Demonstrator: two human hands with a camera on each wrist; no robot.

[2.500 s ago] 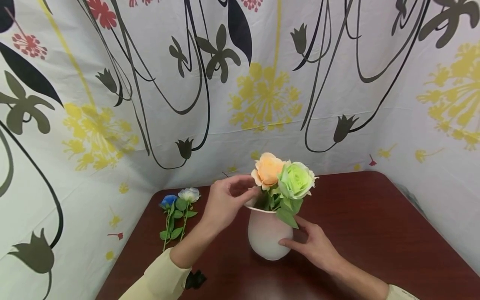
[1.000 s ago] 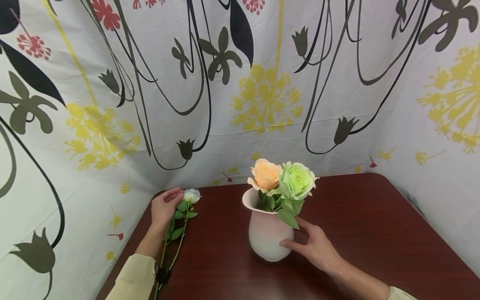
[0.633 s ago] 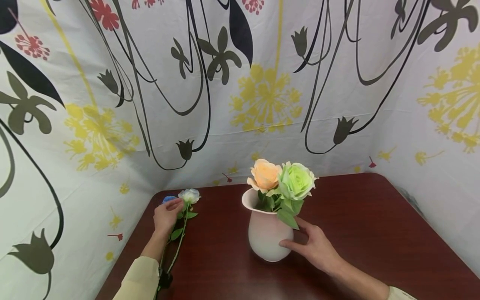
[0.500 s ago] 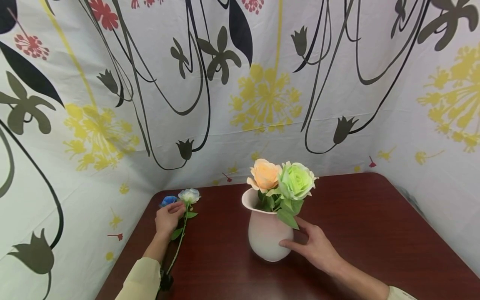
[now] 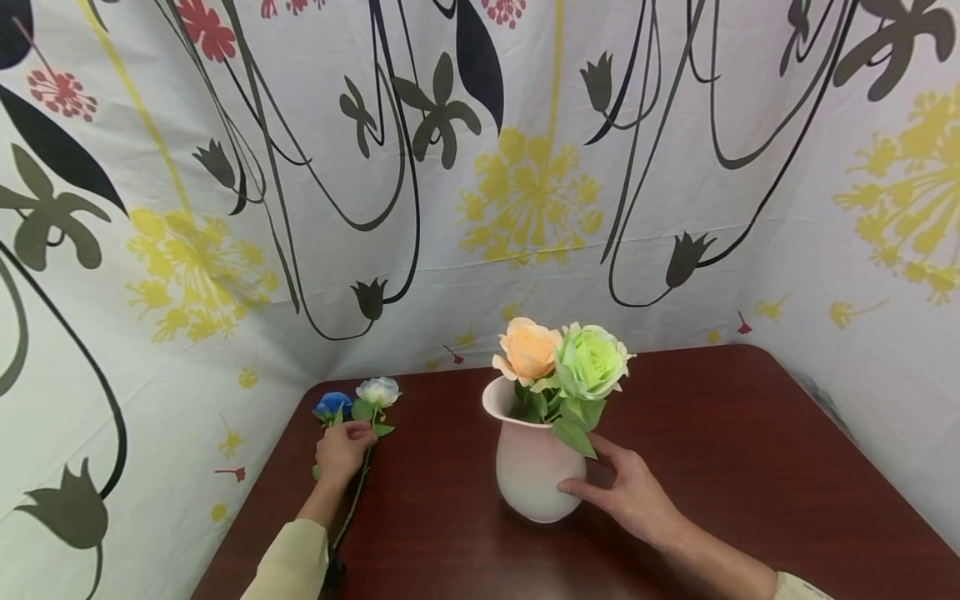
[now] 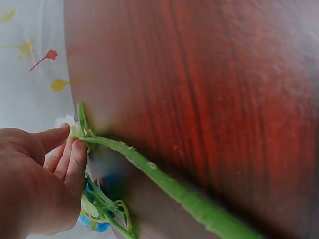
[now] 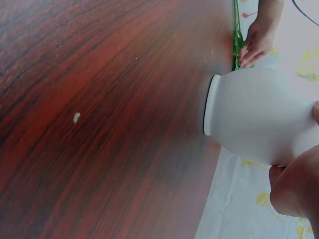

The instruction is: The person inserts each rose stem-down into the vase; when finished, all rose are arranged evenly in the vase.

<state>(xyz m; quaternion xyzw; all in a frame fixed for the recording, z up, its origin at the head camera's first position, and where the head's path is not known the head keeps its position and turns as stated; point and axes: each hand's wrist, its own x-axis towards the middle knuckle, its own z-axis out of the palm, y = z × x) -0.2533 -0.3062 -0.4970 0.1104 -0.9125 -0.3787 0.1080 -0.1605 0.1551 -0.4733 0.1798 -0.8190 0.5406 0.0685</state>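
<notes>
At the left of the table, two artificial roses lie side by side, a white rose point(image 5: 378, 392) and a blue rose point(image 5: 332, 406). My left hand point(image 5: 343, 450) pinches the white rose's green stem point(image 6: 159, 177) just below the bloom, thumb and fingertips together in the left wrist view. A pale vase point(image 5: 536, 475) stands upright near the middle, holding a peach rose point(image 5: 529, 350) and a light green rose point(image 5: 592, 362). My right hand point(image 5: 630, 492) grips the vase's right side, thumb in front, other fingers mostly hidden behind it.
The dark red-brown table point(image 5: 712, 458) backs onto a white curtain point(image 5: 480, 317) printed with flowers. A black object point(image 5: 333, 573) sits by my left sleeve point(image 5: 288, 567). In the right wrist view, a small white fleck point(image 7: 76, 117) lies on the tabletop.
My left hand has left the vase rim, reached over to the lying roses, and slid down from the blooms to the white rose's stem. The right hand keeps its hold on the vase.
</notes>
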